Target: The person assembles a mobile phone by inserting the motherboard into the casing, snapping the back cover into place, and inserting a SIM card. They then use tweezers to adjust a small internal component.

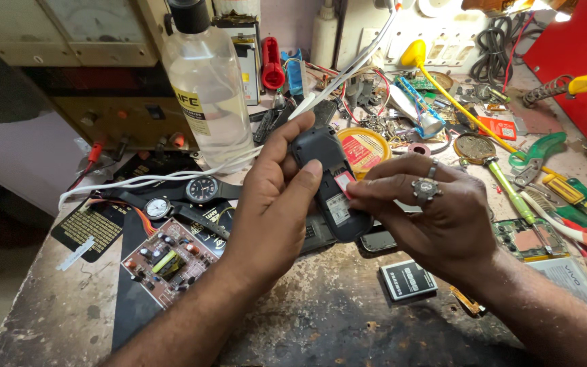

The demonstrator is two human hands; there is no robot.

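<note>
My left hand (273, 197) grips a small dark mobile phone (331, 183) with its back cover off, held tilted above the workbench. My right hand (429, 211), wearing two rings, has its fingertips on a small pink card (343, 182) in the phone's open back, beside a white label. A black phone battery (408, 279) lies on the bench just below my right hand.
A clear plastic bottle (208, 81) stands at the back left. Two wristwatches (202, 189) and a bare circuit board (170, 260) lie at the left. A round yellow tin (363, 148), screwdrivers (511, 190), green pliers (537, 153) and loose parts crowd the right and back.
</note>
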